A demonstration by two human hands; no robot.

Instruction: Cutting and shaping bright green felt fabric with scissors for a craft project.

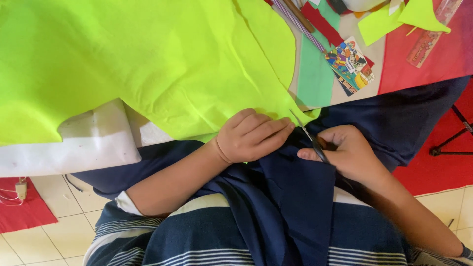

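A big sheet of bright yellow-green cloth (148, 59) covers most of the table and hangs over its near edge. My left hand (251, 135) pinches the cloth's lower edge, fingers closed on it. My right hand (347, 150) grips small scissors (310, 138), whose blades point up-left into the cloth edge beside my left fingertips. Dark navy fabric (295, 197) lies across my lap under both hands.
A white table edge (74, 148) shows at left. On the table at upper right lie a green felt sheet (315, 69), red felt (433, 54), yellow-green offcuts (394, 17), a colourful printed card (351, 63), a ruler (428, 39) and striped sticks (298, 22). Tiled floor below.
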